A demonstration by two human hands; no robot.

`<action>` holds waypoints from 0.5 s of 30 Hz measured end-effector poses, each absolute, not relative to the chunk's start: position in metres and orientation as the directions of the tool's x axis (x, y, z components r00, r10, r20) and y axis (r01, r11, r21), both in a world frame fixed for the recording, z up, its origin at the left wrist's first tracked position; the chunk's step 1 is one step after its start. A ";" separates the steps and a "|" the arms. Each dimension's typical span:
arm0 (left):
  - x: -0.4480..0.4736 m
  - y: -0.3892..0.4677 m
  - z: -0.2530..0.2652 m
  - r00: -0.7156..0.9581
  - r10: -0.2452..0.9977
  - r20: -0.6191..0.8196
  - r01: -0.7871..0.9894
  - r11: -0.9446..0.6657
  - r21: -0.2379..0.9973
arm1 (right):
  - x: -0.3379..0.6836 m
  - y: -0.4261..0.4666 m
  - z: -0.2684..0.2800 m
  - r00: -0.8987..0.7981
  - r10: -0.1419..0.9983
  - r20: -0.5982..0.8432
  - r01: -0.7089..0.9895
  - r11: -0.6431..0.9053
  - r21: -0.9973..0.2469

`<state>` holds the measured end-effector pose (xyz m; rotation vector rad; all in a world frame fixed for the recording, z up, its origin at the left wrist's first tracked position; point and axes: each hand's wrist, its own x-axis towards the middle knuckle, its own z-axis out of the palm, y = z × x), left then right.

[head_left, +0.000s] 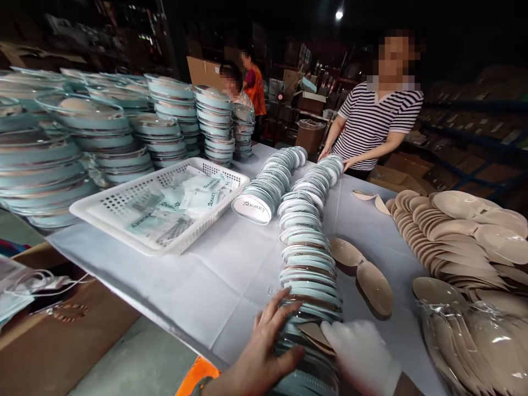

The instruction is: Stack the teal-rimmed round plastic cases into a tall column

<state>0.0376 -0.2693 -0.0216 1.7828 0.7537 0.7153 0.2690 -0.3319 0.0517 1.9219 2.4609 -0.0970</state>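
Observation:
My left hand (268, 344), bare, lies with spread fingers on the near end of a long row of pale-blue oval cases (307, 247) with clear lids. My right hand (358, 352), in a white glove, is slightly blurred. It pinches the edge of a beige bra cup (315, 334) over the nearest cases. How far the cup sits inside a case I cannot tell. To the right of the row lies a beige two-cup bra (365, 275), flat on the white tabletop (231, 280).
A white perforated basket (165, 247) with printed packets (198, 195) stands left. A second row of cases (268, 184) lies beyond it. Tall case stacks (41, 165) fill the far left, piled beige bras (454, 236) the right. A person in stripes (371, 126) touches the row's far end.

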 end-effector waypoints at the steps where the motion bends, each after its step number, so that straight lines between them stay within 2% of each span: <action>1: 0.037 -0.268 -0.024 0.622 0.772 0.135 0.164 -0.296 0.941 | 0.268 -0.330 0.047 -0.227 0.973 -0.053 0.974 0.227 -0.002; 5: 0.027 -0.267 -0.030 0.596 0.775 0.210 0.158 -0.369 0.916 | 0.262 -0.329 0.038 -0.203 0.977 -0.067 0.977 0.206 0.053; 11: 0.017 -0.271 -0.044 0.812 0.549 0.200 0.092 -0.457 0.885 | 0.270 -0.343 0.045 -0.098 0.993 -0.067 0.994 0.100 0.031; 15: 0.025 -0.271 -0.094 0.790 0.573 0.217 0.160 -0.534 0.830 | 0.308 -0.324 0.074 0.034 0.999 0.031 0.999 -0.033 -0.034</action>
